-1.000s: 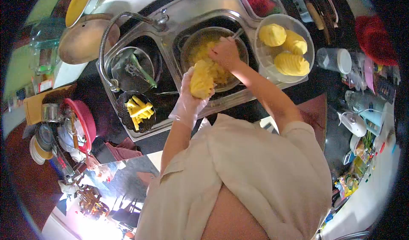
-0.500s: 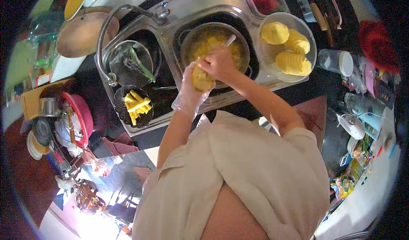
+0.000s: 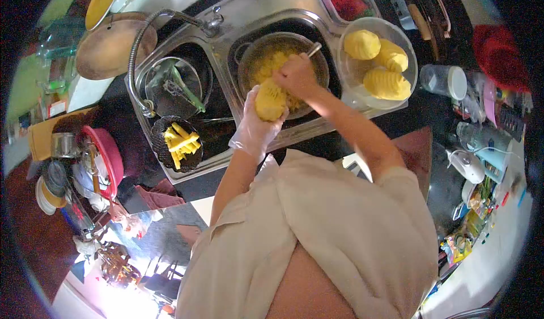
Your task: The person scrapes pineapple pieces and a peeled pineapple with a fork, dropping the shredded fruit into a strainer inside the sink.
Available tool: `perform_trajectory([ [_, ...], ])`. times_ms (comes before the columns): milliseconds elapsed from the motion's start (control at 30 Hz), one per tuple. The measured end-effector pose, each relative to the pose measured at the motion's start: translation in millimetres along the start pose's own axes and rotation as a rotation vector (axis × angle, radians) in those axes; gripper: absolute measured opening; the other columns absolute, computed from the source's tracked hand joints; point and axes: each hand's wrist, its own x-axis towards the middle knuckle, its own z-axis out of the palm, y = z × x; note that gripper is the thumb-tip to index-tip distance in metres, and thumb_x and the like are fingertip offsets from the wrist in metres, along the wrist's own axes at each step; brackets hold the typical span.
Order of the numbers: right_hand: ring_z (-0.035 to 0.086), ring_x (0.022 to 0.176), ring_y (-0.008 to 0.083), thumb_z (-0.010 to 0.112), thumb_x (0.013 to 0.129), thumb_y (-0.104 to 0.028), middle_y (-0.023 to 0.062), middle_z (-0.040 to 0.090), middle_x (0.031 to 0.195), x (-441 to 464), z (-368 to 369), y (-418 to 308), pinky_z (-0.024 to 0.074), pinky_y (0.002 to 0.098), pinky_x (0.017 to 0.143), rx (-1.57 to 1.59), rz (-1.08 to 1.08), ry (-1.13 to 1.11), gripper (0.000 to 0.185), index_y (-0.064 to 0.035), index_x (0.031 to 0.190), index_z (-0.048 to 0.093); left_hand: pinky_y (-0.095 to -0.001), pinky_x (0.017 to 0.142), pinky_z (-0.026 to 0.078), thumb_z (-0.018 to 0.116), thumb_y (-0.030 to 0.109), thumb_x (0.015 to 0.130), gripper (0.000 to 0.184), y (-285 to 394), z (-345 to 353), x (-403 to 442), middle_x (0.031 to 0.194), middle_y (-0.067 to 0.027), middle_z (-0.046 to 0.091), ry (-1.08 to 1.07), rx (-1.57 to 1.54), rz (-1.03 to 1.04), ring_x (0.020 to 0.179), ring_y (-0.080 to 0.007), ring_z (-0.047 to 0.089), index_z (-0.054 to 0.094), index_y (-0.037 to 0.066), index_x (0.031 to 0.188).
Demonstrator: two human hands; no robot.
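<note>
My left hand (image 3: pixel 256 125), in a clear plastic glove, grips a peeled yellow pineapple (image 3: pixel 271 102) with cut grooves, over the near rim of a round basin (image 3: pixel 323 86). Yellow shreds or small pieces (image 3: pixel 271 64) lie in that basin, which sits in the right sink bowl. Just above the pineapple, my bare right hand (image 3: pixel 296 75) is closed around a slim tool (image 3: pixel 314 49). Only its silvery end shows past my fist; its working end is hidden, so I cannot tell its kind. To the right, a clear tub (image 3: pixel 347 89) holds three more peeled pineapples (image 3: pixel 387 85).
A black basket (image 3: pixel 164 159) of yellow sticks rests at the sink's near left corner. In the left sink bowl is a clear bowl with a green-handled item (image 3: pixel 187 92). A flexible faucet (image 3: pixel 135 52) arches over that side. A red-filled container (image 3: pixel 347 1) stands behind the tub.
My right hand has shifted slightly right and down with the tool, whose end now points further right. The pineapple shows more of its grooved face. The view has shifted a little.
</note>
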Motion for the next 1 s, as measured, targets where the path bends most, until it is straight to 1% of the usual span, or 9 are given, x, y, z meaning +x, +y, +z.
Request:
perform_trajectory([
  [33, 0.054, 0.063, 0.0269, 0.067, 0.073, -0.024, 0.0081, 0.055, 0.056, -4.6, -4.5, 0.7, 0.0357, 0.0429, 0.062, 0.002, 0.008, -0.002, 0.032, -0.0064, 0.049, 0.055, -0.0347, 0.083, 0.051, 0.070, 0.020, 0.081, 0.046, 6.3, 3.2, -7.0, 0.110, -0.0079, 0.058, 0.012, 0.667, 0.291, 0.102, -0.0199, 0.058, 0.047, 0.010, 0.119],
  [67, 0.054, 0.063, 0.0266, 0.066, 0.074, -0.025, 0.0079, 0.056, 0.056, 7.6, -19.0, -0.4, 0.0360, 0.0428, 0.063, 0.037, 0.066, -0.042, 0.032, -0.0071, 0.050, 0.056, -0.0347, 0.083, 0.051, 0.070, 0.020, 0.081, 0.046, -4.0, -1.8, -1.4, 0.110, -0.0079, 0.058, 0.023, 0.663, 0.298, 0.102, -0.0199, 0.058, 0.047, 0.010, 0.119],
  [200, 0.054, 0.063, 0.0259, 0.064, 0.076, -0.026, 0.0082, 0.059, 0.059, 8.6, -20.6, -21.7, 0.0363, 0.0430, 0.064, 0.089, 0.048, -0.092, 0.031, -0.0082, 0.051, 0.058, -0.0341, 0.085, 0.050, 0.074, 0.009, 0.075, 0.053, -17.1, -12.1, 9.6, 0.112, -0.0100, 0.057, 0.052, -0.435, -0.124, 0.102, -0.0201, 0.058, 0.046, 0.008, 0.120],
  [367, 0.055, 0.065, 0.0285, 0.063, 0.077, -0.031, 0.0092, 0.058, 0.059, 5.3, -21.1, 7.0, 0.0384, 0.0463, 0.067, -0.078, 0.037, -0.197, 0.031, -0.0107, 0.053, 0.061, -0.0348, 0.058, 0.052, 0.061, 0.044, 0.083, 0.030, 12.3, 3.3, 18.6, 0.090, -0.0012, 0.066, 0.215, -0.636, -0.626, 0.080, -0.0209, 0.064, 0.062, 0.018, 0.100],
  [600, 0.055, 0.066, 0.0274, 0.060, 0.077, -0.031, 0.0097, 0.062, 0.064, 5.1, 1.6, -10.3, 0.0381, 0.0427, 0.071, 0.059, 0.068, -0.105, 0.031, -0.0080, 0.056, 0.063, -0.0382, 0.055, 0.052, 0.060, 0.043, 0.083, 0.030, -41.1, -28.2, 34.1, 0.088, -0.0013, 0.065, 0.250, -0.361, -0.384, 0.074, -0.0208, 0.064, 0.061, 0.019, 0.100],
  [667, 0.056, 0.067, 0.0286, 0.059, 0.078, -0.034, 0.0103, 0.062, 0.064, -2.0, 2.9, 10.4, 0.0390, 0.0451, 0.070, 0.001, 0.046, -0.161, 0.033, -0.0091, 0.057, 0.064, -0.0421, 0.074, 0.053, 0.061, 0.041, 0.086, 0.041, -18.5, -30.8, 19.3, 0.110, -0.0061, 0.062, 0.059, -0.640, -0.612, 0.097, -0.0237, 0.062, 0.054, 0.016, 0.118],
  [800, 0.057, 0.073, 0.0293, 0.056, 0.081, -0.037, 0.0103, 0.062, 0.064, 14.9, -18.5, -0.5, 0.0396, 0.0468, 0.070, 0.001, 0.137, -0.215, 0.036, -0.0097, 0.059, 0.065, -0.0427, 0.073, 0.052, 0.061, 0.041, 0.085, 0.039, -9.5, -23.5, 17.0, 0.109, -0.0059, 0.063, -0.001, -0.457, -0.388, 0.097, -0.0236, 0.061, 0.056, 0.017, 0.116],
  [867, 0.056, 0.071, 0.0287, 0.058, 0.079, -0.034, 0.0100, 0.062, 0.063, 11.3, -7.2, -19.0, 0.0391, 0.0456, 0.070, 0.032, 0.117, -0.154, 0.035, -0.0089, 0.056, 0.063, -0.0429, 0.071, 0.051, 0.061, 0.041, 0.085, 0.037, -21.8, -31.1, 29.4, 0.106, -0.0042, 0.064, 0.106, -0.670, -0.625, 0.093, -0.0231, 0.062, 0.058, 0.018, 0.113],
  [1000, 0.056, 0.069, 0.0275, 0.061, 0.078, -0.030, 0.0088, 0.061, 0.060, 2.7, 10.2, 2.6, 0.0384, 0.0443, 0.069, -0.072, 0.013, -0.071, 0.033, -0.0077, 0.053, 0.061, -0.0427, 0.069, 0.051, 0.059, 0.042, 0.086, 0.035, -9.5, -23.1, 19.5, 0.106, -0.0035, 0.064, 0.165, -0.652, -0.647, 0.091, -0.0229, 0.062, 0.058, 0.019, 0.112],
])
